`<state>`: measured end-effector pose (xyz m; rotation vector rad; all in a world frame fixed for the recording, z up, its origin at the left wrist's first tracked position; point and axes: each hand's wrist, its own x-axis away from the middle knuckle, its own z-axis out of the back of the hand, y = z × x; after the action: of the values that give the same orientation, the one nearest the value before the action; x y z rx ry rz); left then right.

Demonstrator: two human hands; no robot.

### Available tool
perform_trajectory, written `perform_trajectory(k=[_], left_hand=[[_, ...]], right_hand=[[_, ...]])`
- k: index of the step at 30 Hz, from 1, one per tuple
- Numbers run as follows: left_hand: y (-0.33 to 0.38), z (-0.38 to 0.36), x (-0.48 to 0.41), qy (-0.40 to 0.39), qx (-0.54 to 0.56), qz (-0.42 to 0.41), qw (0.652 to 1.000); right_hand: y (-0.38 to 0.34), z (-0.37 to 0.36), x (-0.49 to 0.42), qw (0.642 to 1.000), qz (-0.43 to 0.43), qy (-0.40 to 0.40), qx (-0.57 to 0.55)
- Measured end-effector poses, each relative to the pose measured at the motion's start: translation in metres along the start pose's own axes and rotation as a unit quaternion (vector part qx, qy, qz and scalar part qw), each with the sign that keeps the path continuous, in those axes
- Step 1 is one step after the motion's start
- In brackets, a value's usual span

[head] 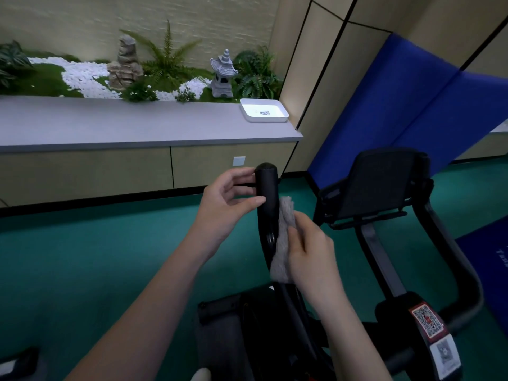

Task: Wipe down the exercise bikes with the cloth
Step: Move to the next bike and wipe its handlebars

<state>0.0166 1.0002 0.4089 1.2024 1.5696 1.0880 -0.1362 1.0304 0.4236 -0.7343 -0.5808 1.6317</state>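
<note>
**Cloth on handle, gripped by right hand**

Grey cloth (283, 237) bunched lengthwise against right side of upright black handle (266, 188), below the rounded top end, touching along the mid section. Held there by right hand (310, 251): fingers curled over cloth from the right, lower end of cloth sticking out under the palm. Left hand (225, 202) on the opposite side and higher up, lightly holding handle near its top. Thumb tip on the front, fingers reaching the left edge; cannot tell how far round the back. Both forearms bare, coming in from bottom of view.

Handle part of exercise bike (390, 314). Black panel (379, 185) on a bracket just right of the hands, QR sticker (427, 323) on the frame at lower right. Green floor (82, 257) underneath.

Beyond: grey counter (123, 125) with white tray (265, 118) at its right end, stone lantern (224, 74) among ferns and white pebbles behind. Blue mat (412, 105) leaning on wall, upper right.
</note>
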Motion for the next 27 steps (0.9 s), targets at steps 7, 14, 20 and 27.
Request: perform_trajectory(k=[7, 14, 20, 27], left_hand=[[-0.002, 0.001, -0.001, -0.02, 0.01, 0.007, 1.0], [-0.011, 0.002, 0.005, -0.005, 0.017, 0.02, 1.0], [-0.01, 0.001, 0.005, 0.002, 0.038, 0.03, 0.999], [-0.014, 0.002, 0.015, 0.02, 0.053, 0.059, 0.997]], right_hand=[[-0.015, 0.003, -0.009, 0.967, 0.175, 0.176, 0.058], [0.009, 0.006, 0.01, 0.974, 0.207, 0.06, 0.063], [-0.023, 0.022, -0.023, 0.949, 0.284, 0.115, 0.071], [-0.031, 0.019, -0.05, 0.909, 0.378, -0.024, 0.174]])
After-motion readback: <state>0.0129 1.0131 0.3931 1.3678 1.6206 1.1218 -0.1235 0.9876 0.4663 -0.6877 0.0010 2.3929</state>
